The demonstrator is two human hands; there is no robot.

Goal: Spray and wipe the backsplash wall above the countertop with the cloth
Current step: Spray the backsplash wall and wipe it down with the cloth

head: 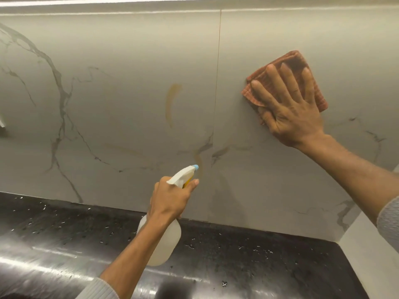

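Against the backsplash wall [129,61], right of the vertical tile seam [218,72]: folded orange cloth [290,59], pressed flat by the right hand [295,119]. Fingers straight and spread. The hand covers most of the cloth; only its top, left and right edges show.

Left hand [170,197] grips the neck of the spray bottle [165,240], fingers curled round it, index finger lying along the yellow trigger. Blue-tipped nozzle [196,167] points at the wall just left of the seam. Bottle body translucent, held above the countertop [269,266]; the left forearm hides part of it.

Wall: grey marble veining; yellowish smear [171,100] left of the seam, a second streak [200,161] just beside the nozzle.

Countertop: black, glossy, scattered white specks. Pale side wall [367,255] closes the corner at right. Grey ribbed sleeves [388,221] on both forearms.
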